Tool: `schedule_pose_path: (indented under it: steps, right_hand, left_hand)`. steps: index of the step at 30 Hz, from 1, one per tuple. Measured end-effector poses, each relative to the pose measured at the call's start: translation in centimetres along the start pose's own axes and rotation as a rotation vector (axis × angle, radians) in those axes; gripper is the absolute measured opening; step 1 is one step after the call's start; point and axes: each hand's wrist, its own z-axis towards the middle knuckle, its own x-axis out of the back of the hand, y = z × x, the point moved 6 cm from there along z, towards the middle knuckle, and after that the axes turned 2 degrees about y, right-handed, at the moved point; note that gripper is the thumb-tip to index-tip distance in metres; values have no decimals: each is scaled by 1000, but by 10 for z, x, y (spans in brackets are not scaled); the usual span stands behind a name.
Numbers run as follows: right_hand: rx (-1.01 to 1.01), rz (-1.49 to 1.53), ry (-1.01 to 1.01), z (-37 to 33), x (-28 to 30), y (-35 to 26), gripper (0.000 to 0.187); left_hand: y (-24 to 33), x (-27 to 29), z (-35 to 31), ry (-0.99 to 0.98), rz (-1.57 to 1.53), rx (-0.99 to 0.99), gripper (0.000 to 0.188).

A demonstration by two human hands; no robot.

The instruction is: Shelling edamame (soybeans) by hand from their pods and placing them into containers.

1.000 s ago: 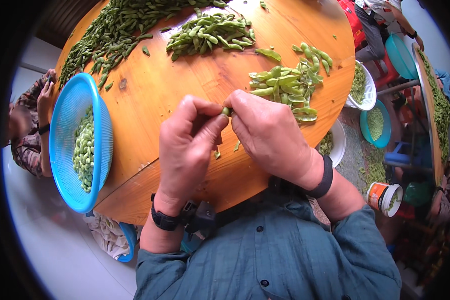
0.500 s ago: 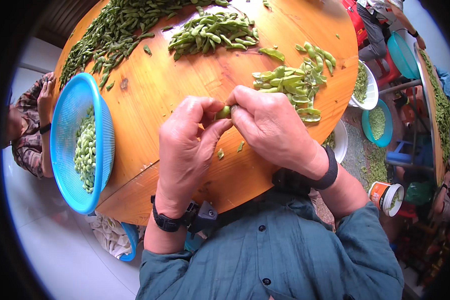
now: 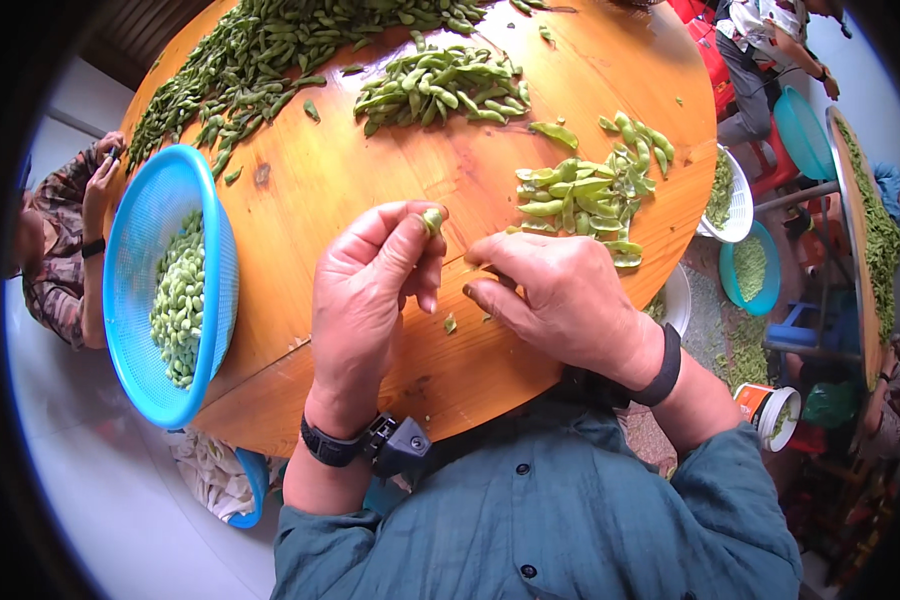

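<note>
Between the thumb and index finger of my left hand (image 3: pixel 365 285) is a small green bean (image 3: pixel 432 221), raised above the table. My right hand (image 3: pixel 570 300) is just to the right, its fingers curled over the wood; whether a bit of pod is in them is hidden. Opened, flattened bean pods (image 3: pixel 580 195) lie beyond my right hand. Farther off is a small heap of whole green pods (image 3: pixel 440 88), with a larger pile of pods (image 3: pixel 270 60) at the far left. A blue plastic colander (image 3: pixel 120 300) on the left contains shelled beans (image 3: pixel 178 305).
The round wooden table (image 3: pixel 320 180) curves around in front of me. Another person's hands (image 3: pixel 100 175) are at its left edge. On the right stand a white basket (image 3: pixel 738 205), a turquoise basin (image 3: pixel 770 290), a white bucket (image 3: pixel 778 420) and a second table (image 3: pixel 840 130) piled with green pods.
My hands have drawn apart from their joined pinch. The left has turned, with the bean now showing at its fingertips; the right has moved slightly down and right.
</note>
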Motion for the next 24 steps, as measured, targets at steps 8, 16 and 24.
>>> schedule_pose_path:
  steps: [8, 16, 24]
  right_hand:
    - [-269, 452, 247, 0, 20, 13, 9]
    - [-384, 720, 331, 6, -6, 30, 20]
    - [-414, 842, 348, 14, -23, 29, 19]
  left_hand:
    - [-1, -15, -3, -65, 150, -4, 10]
    - [6, -20, -8, -14, 581, -267, 11]
    - [12, -22, -18, 131, 635, -326, 20]
